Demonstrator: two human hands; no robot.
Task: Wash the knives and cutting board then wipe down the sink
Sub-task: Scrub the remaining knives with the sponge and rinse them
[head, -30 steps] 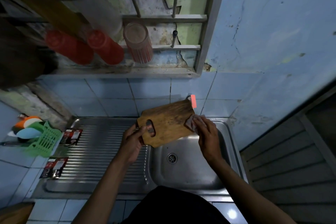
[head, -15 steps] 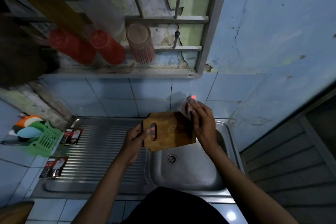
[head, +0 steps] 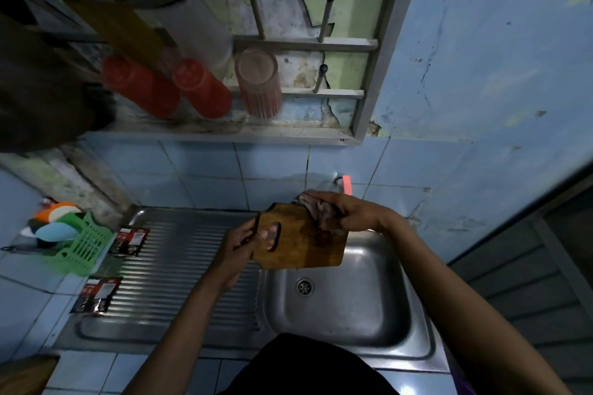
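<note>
1. We hold the wooden cutting board [head: 301,239] above the back left part of the sink [head: 340,305], tilted, with its handle end to the left.
2. Our left hand [head: 239,242] grips the board at the handle end, and a fingertip shows through the handle slot.
3. Our right hand [head: 348,210] curls around a crumpled cloth [head: 316,210] and presses it on the board's far right corner.
4. Just behind the right hand, a tap with a pink handle [head: 346,184] sticks out of the tiled wall.
5. The ribbed draining board [head: 179,269] lies left of the basin, with two dark sachets [head: 128,241] at its left edge.
6. A green basket [head: 85,248] sits further left on the counter.
7. On the rack above, two red cups [head: 202,90] and a ribbed glass [head: 258,83] stand upside down.
</note>
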